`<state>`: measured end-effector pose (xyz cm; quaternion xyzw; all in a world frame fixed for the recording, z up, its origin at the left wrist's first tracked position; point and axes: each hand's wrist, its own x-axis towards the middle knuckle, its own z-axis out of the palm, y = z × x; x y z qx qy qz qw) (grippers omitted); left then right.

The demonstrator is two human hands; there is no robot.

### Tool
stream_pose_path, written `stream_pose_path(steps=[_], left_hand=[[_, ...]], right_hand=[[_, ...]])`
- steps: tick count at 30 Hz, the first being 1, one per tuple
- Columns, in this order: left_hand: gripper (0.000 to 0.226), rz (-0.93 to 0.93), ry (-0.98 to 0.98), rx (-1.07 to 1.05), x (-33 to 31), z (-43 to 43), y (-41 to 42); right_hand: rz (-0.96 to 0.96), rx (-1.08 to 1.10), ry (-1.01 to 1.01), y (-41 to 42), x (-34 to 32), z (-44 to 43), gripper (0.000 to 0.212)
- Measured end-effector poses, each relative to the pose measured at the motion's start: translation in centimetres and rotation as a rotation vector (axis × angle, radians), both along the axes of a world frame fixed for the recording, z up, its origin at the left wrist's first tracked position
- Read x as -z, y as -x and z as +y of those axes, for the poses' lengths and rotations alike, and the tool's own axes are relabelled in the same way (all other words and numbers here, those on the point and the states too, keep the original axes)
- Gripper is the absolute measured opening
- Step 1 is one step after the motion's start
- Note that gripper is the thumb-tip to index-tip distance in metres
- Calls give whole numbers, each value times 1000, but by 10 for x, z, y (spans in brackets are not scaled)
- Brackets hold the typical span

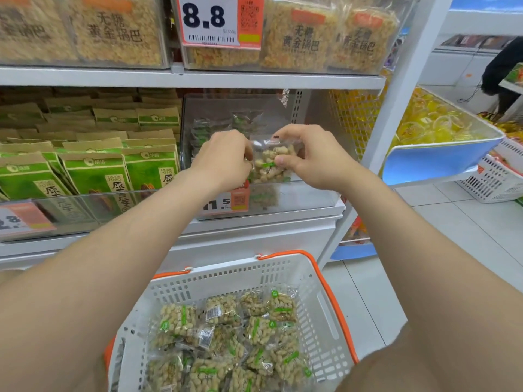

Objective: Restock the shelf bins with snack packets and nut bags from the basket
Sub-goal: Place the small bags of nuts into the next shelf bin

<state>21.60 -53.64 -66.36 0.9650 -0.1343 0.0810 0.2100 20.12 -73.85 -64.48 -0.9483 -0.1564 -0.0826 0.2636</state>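
Note:
Both hands hold one clear bag of peanuts (270,162) over the front wall of a transparent shelf bin (305,193). My left hand (226,157) grips the bag's left edge. My right hand (308,157) pinches its right side between thumb and fingers. Further back inside the bin lie a few similar bags (223,128). Below, a white basket with orange handles (319,301) holds several more peanut bags (235,338).
Green and brown paper snack bags (93,168) fill the bin to the left. Clear bins of rice crackers (308,35) sit on the shelf above, with an 8.8 price tag (218,21). A bin of yellow sweets (433,123) and another white basket (492,179) stand to the right.

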Motion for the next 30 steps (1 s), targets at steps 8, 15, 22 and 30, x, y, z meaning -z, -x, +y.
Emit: stream_pose_path(steps=[8,15,22,30], left_hand=[[8,-5,83,-132,4,-2,-7],[14,-128,54,-160,9,-2,-6],[11,-81,84,-173,10,-2,-3],[12,-83,66,-146,16,0,3]], right_hand=[[74,-15,105,-10,0,10,21],[163,36,-187,-14,9,1,29],[8,-40,-377,-3,10,0,40],[-137,156,-465,-1,7,9,34]])
